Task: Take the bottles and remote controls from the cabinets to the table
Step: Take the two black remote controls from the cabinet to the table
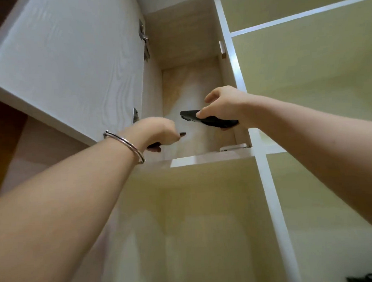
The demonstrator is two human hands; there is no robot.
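Observation:
I look up into an open upper cabinet (185, 45). My right hand (224, 105) is shut on a black remote control (212, 119), held level just above the cabinet's shelf edge (211, 159). My left hand (157, 131), with a metal bangle on the wrist, is closed around a second dark remote control (181, 134); only its tip and a bit under the palm show. A pale flat object (233, 147), perhaps a white remote, lies on the shelf at the right, below my right hand. No bottles are in sight.
The white cabinet door (66, 60) hangs open on the left, hinges on its inner edge. A white vertical frame (242, 78) divides off yellow-green panels on the right. A lower open compartment (195, 225) sits beneath the shelf. Something dark shows at the bottom right corner (368, 279).

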